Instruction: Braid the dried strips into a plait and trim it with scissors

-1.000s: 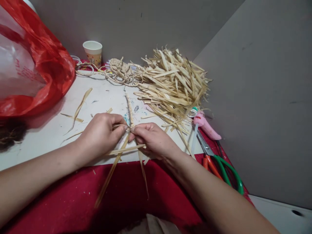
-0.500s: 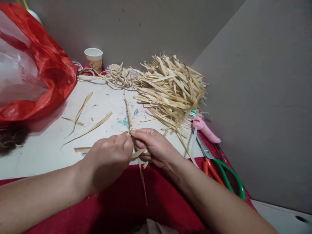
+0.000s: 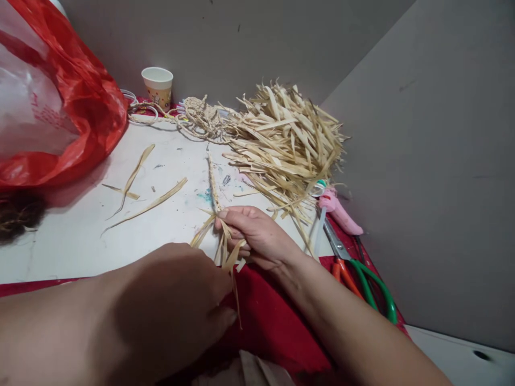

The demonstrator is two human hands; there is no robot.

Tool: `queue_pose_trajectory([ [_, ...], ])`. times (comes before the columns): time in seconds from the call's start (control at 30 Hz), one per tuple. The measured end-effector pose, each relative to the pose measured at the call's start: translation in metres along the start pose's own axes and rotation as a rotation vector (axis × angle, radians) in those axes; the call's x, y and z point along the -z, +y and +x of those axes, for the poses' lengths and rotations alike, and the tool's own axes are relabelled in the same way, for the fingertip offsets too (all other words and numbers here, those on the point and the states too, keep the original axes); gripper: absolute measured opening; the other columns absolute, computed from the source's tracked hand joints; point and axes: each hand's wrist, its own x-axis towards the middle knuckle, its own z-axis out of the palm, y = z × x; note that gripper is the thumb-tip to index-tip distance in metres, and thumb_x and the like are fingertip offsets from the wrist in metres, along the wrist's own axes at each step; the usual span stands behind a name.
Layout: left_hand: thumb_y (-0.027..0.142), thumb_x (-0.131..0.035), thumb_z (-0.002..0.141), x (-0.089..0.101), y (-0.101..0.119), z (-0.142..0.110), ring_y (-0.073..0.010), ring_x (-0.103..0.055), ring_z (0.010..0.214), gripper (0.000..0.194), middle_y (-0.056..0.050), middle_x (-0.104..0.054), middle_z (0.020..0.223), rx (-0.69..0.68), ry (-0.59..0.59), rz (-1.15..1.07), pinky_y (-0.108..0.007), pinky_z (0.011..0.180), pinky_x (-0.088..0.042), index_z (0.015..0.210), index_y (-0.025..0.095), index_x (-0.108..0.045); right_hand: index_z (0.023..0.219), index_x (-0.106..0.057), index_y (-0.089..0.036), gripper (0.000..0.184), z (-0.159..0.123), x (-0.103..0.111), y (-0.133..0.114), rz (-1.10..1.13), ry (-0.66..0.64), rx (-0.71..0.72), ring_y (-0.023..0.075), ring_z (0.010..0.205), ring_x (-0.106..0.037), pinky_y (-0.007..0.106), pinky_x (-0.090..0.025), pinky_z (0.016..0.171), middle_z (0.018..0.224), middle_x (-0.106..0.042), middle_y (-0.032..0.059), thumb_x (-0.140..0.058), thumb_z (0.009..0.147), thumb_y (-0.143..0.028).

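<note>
From here I see the right hand (image 3: 255, 233) pinching the lower end of a thin, pale braided straw cord (image 3: 213, 185) between thumb and fingers, near the front edge of the white board (image 3: 80, 236) on the red-covered bench (image 3: 265, 311). The left hand (image 3: 189, 300) is curled low beside the loose tan strips (image 3: 227, 249) fanning from that end, though I can't tell whether it grips any. Beyond them, a big heap of dry, straw-coloured leaf strips (image 3: 289, 134) lies toward the board's far right corner.
</note>
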Motion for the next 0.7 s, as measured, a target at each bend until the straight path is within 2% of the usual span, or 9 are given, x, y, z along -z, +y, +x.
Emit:
queue_pose_trajectory([
  [0.03,0.023,-0.059,0.076,0.01,0.005,0.005,-0.0064,-0.037,0.039,0.026,0.003,-0.051,0.046,0.012,-0.087,0.011,-0.021,0.039,-0.026,0.051,0.019,-0.059,0.063,-0.055,-0.014,0.02,0.001,0.001,0.0,0.0,-0.007,0.009,0.0012,0.033,-0.017,0.015,-0.012,0.032,0.042,-0.031,-0.0101,-0.06,0.076,-0.028],
  [0.07,0.024,-0.056,0.078,0.019,0.006,0.011,-0.0054,-0.033,0.039,0.028,0.004,-0.046,0.045,0.001,-0.046,-0.027,-0.02,0.039,-0.025,0.05,0.018,-0.057,0.062,-0.055,-0.014,0.02,0.001,0.001,0.0,0.0,-0.017,0.021,0.0011,0.033,-0.018,0.015,-0.012,0.032,0.042,-0.032,-0.0099,-0.061,0.076,-0.027],
  [0.1,0.024,-0.053,0.079,0.025,0.003,0.017,-0.0049,-0.032,0.039,0.028,0.005,-0.042,0.043,0.014,0.064,-0.096,-0.019,0.039,-0.024,0.052,0.018,-0.056,0.062,-0.055,-0.014,0.019,0.002,0.002,0.0,-0.002,-0.028,0.032,0.001,0.032,-0.018,0.015,-0.013,0.032,0.042,-0.034,-0.0097,-0.061,0.075,-0.026],
  [0.17,0.024,-0.057,0.077,0.03,-0.011,0.031,-0.006,-0.042,0.046,0.013,0.005,-0.051,0.053,0.116,0.266,-0.246,-0.017,0.044,-0.03,0.067,0.018,-0.061,0.063,-0.056,-0.014,0.019,0.003,0.003,-0.001,-0.004,-0.047,0.044,0.0012,0.031,-0.02,0.015,-0.015,0.031,0.041,-0.036,-0.0095,-0.062,0.075,-0.027],
  [0.2,0.024,-0.06,0.074,0.029,-0.02,0.037,-0.0079,-0.049,0.054,0.008,0.003,-0.059,0.063,0.149,0.274,-0.321,-0.017,0.049,-0.035,0.078,0.017,-0.063,0.064,-0.057,-0.014,0.02,0.003,0.003,-0.001,-0.003,-0.054,0.042,0.0013,0.03,-0.02,0.015,-0.016,0.031,0.04,-0.036,-0.0096,-0.063,0.075,-0.029],
  [0.3,0.021,-0.064,0.069,0.018,-0.044,0.052,-0.0116,-0.058,0.063,0.024,-0.002,-0.067,0.077,0.257,0.109,-0.623,-0.021,0.056,-0.042,0.093,0.015,-0.061,0.065,-0.057,-0.014,0.022,0.004,0.003,-0.002,0.001,-0.063,0.028,0.0014,0.03,-0.021,0.014,-0.017,0.03,0.039,-0.036,-0.0099,-0.065,0.074,-0.032],
  [0.5,0.013,-0.061,0.069,0.005,-0.047,0.058,-0.0072,-0.053,0.052,0.011,-0.002,-0.062,0.065,0.44,0.019,-0.997,-0.018,0.051,-0.04,0.079,0.014,-0.058,0.067,-0.058,-0.013,0.021,0.004,0.005,-0.002,-0.026,-0.09,0.038,0.0011,0.03,-0.022,0.014,-0.018,0.03,0.04,-0.037,-0.0096,-0.064,0.076,-0.031],
  [0.6,0.015,-0.058,0.072,0.006,-0.047,0.058,-0.0033,-0.039,0.042,0.004,0.001,-0.056,0.059,0.442,-0.072,-0.987,-0.016,0.041,-0.028,0.076,0.014,-0.059,0.068,-0.057,-0.014,0.021,0.004,0.006,-0.002,-0.035,-0.098,0.04,0.0012,0.029,-0.021,0.015,-0.018,0.03,0.041,-0.037,-0.0098,-0.064,0.077,-0.031],
  [0.7,0.018,-0.057,0.074,0.008,-0.048,0.057,-0.0031,-0.029,0.038,0.005,0.005,-0.046,0.05,0.43,-0.037,-0.812,-0.017,0.037,-0.019,0.073,0.014,-0.06,0.07,-0.053,-0.015,0.024,0.003,0.007,-0.001,-0.072,-0.128,0.051,0.0019,0.031,-0.023,0.015,-0.018,0.032,0.043,-0.037,-0.01,-0.065,0.078,-0.035],
])
